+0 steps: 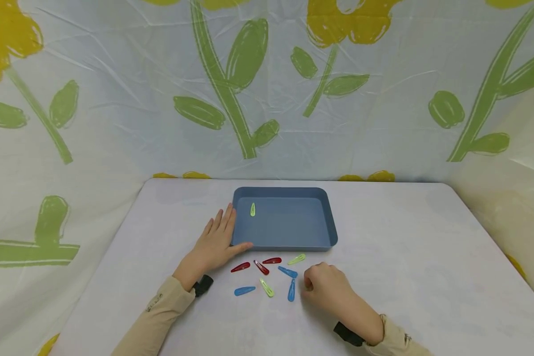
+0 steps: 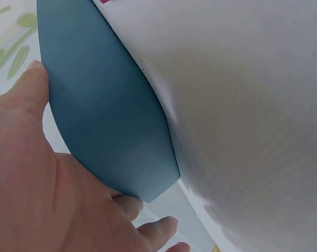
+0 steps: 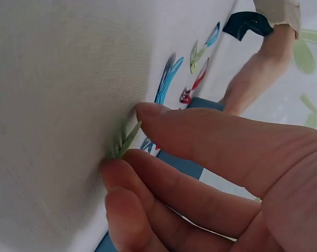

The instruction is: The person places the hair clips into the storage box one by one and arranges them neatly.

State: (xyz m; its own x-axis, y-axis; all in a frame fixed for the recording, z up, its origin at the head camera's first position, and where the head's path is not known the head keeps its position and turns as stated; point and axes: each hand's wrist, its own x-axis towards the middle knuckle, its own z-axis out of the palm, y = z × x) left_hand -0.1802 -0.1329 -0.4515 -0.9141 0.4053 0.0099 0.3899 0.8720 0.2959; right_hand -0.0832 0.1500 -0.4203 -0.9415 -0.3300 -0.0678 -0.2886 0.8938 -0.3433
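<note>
A blue-grey tray (image 1: pixel 289 248) stands at the table's far middle with one green snap hair clip (image 1: pixel 252 209) inside, near its left side. My left hand (image 1: pixel 215 247) rests against the tray's left side, fingers spread and thumb along the front corner; the left wrist view shows the palm by the tray wall (image 2: pixel 106 105). In front of the tray lie three red clips (image 1: pixel 261 267), three blue clips (image 1: pixel 244 290) and two green clips (image 1: pixel 267 288). Right of them, my right hand (image 1: pixel 329 289) has curled fingers; in its wrist view, thumb and fingertips pinch another green clip (image 3: pixel 129 139) close to the tabletop.
A white table (image 1: pixel 405 247) carries everything. Behind it hangs a white cloth (image 1: pixel 138 89) with yellow flowers and green leaves, which also runs down both sides. Dark bands (image 1: pixel 203 285) sit on both wrists, below beige sleeves (image 1: pixel 160 311).
</note>
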